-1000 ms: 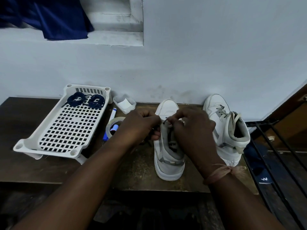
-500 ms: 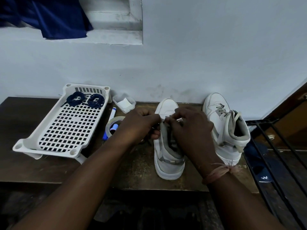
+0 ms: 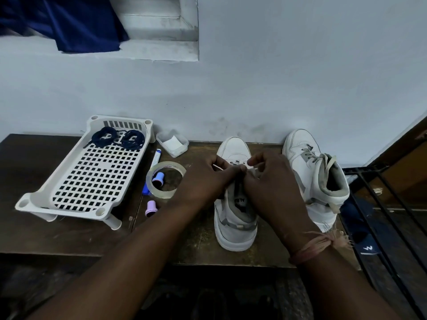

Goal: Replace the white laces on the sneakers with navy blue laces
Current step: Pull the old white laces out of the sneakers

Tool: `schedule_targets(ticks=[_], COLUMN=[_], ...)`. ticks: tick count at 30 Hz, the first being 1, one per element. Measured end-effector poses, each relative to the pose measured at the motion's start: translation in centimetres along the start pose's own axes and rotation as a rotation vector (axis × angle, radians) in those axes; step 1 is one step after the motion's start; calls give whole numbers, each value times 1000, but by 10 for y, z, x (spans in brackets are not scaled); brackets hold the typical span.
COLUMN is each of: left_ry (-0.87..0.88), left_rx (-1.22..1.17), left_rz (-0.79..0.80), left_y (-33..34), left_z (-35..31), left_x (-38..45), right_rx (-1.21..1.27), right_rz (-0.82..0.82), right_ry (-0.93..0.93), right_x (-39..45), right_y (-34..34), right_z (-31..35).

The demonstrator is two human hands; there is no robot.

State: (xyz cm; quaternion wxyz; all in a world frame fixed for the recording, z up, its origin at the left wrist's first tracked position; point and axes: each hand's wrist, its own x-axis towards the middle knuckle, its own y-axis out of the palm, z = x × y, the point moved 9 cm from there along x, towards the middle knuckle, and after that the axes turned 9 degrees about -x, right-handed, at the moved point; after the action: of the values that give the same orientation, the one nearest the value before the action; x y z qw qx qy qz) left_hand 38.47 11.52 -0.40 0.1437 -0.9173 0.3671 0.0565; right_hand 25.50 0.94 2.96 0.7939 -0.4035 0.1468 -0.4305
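While your left hand (image 3: 208, 179) and right hand (image 3: 270, 183) both pinch the white lace (image 3: 235, 163) over the near sneaker (image 3: 233, 229) on the table (image 3: 69, 236), the second sneaker (image 3: 300, 148) stands beside, navy laces (image 3: 119, 138) coiled in the far tray (image 3: 34, 202).

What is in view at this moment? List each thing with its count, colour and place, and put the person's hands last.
sneakers: 2, white with grey collars; one under the hands, one to its right by the wall
white lace: 1, pinched by both hands on the nearer sneaker
navy laces: 2 coiled bundles, far end of the tray
tray: 1, white, perforated, left on the table
tape roll: 1, clear, between tray and sneakers
marker: 1, white and blue, beside the tray
small caps: 2, blue inside the tape roll, lilac in front of it
container: 1, clear, by the wall
table: 1, dark wood
cloth: 1, navy, on the wall ledge
left hand; right hand: both on the lace
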Motion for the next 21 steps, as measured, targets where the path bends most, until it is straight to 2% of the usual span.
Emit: schedule_targets(ticks=[5, 9, 13, 15, 19, 21], left_ry=[28, 54, 94, 188, 548, 615], left_rx=[44, 90, 154, 304, 484, 559], left_rz=[10, 2, -6, 13, -24, -7], left_y=[-9, -24, -23, -12, 8, 16], left_z=[-7, -6, -2, -10, -44, -50], left_x=[2, 5, 8, 5, -15, -19], right_rx=[85, 281, 354, 375, 382, 373], right_rz=[76, 132, 168, 172, 152, 146], right_ry=[103, 232, 270, 269, 196, 161], right_x=[9, 10, 6, 6, 6, 5], right_y=[3, 7, 15, 14, 8, 7], right_z=[-23, -49, -54, -53, -41, -34])
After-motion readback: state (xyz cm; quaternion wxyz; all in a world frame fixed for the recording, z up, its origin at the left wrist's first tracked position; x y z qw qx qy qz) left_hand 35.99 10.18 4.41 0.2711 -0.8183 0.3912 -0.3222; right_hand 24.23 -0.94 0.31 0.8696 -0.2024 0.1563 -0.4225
